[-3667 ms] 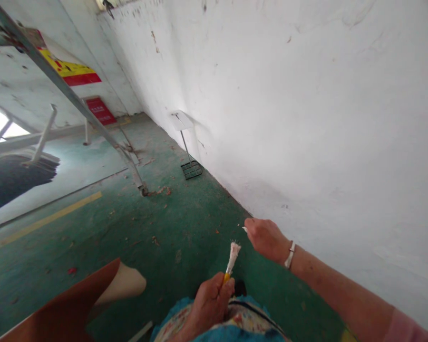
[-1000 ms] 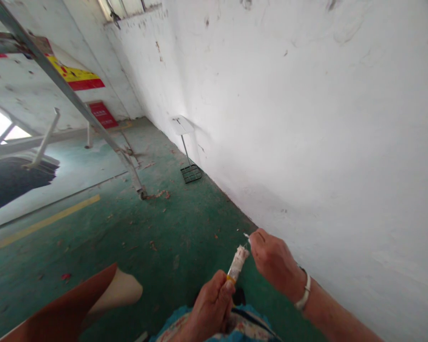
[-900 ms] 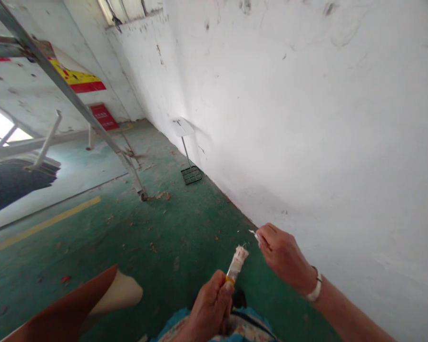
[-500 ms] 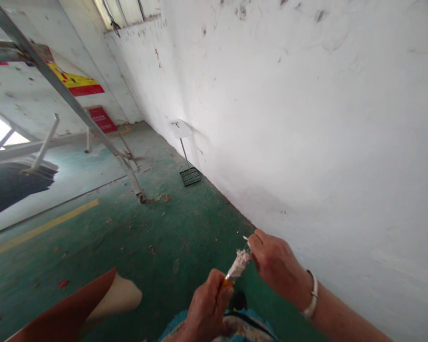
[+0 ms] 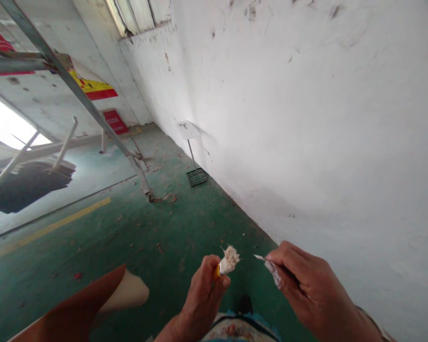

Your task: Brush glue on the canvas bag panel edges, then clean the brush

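In the head view, a paintbrush [image 5: 230, 260] with pale, frayed bristles and a yellow handle is gripped in my left hand [image 5: 204, 292]. Its bristle end points up and to the right, over the green floor. To its right, my right hand [image 5: 312, 287] pinches a thin, whitish, crumpled-looking piece [image 5: 273, 271] with a narrow tip aimed at the brush. I cannot make out exactly what this piece is. A gap separates it from the bristles. My fingers hide most of the brush handle.
A white wall [image 5: 306, 142] runs along the right. Against it stands a small sign [image 5: 189, 129] on a black grid base. Metal scaffold tubing [image 5: 82, 97] slants down at the left, with debris near its foot. A curled brown sheet [image 5: 74, 304] lies at the lower left.
My right hand has drawn away from the bristles, to the right and closer to the camera, exposing the whitish piece. The brush has moved slightly left. The view has swung a little left.
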Motion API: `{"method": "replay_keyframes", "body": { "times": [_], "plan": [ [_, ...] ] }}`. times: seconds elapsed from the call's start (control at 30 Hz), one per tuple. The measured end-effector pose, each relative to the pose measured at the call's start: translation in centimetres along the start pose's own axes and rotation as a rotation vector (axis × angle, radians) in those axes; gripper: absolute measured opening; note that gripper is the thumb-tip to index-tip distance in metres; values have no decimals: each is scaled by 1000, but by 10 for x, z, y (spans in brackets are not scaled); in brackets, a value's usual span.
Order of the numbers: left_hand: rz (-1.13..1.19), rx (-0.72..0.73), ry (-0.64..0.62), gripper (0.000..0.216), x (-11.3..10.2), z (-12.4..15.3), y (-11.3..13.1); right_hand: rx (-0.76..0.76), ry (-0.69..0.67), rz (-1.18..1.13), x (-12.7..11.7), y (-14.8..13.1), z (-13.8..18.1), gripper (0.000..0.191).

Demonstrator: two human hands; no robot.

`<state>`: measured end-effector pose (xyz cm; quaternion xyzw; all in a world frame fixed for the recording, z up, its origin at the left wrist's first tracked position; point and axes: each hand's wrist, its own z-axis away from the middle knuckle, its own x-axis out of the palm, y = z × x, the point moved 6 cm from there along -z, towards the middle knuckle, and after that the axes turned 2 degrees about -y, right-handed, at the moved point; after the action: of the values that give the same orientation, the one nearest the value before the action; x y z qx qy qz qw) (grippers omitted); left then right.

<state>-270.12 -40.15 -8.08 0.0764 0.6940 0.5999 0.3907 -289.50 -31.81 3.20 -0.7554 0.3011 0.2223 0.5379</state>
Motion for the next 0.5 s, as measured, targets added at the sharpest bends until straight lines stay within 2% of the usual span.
{"method": "replay_keyframes", "body": {
  "times": [0.1, 0.17, 0.23, 0.4, 0.5],
  "plan": [
    [-54, -5, 52, 43, 3, 6, -6, -18, -20, -1, 8, 0, 4, 10],
    [-25, -53, 143, 49, 4, 7, -10, -34, -27, 22, 12, 2, 7, 10],
    [20, -84, 173, 49, 6, 5, -12, -52, -23, 65, 16, 4, 7, 10],
    [120, -157, -32, 42, 23, -5, -16, -79, 24, 181, 20, 3, 3, 11],
    [178, -189, -114, 39, 32, -6, -18, -81, 8, 239, 25, 0, 0, 13]
  ]
}}
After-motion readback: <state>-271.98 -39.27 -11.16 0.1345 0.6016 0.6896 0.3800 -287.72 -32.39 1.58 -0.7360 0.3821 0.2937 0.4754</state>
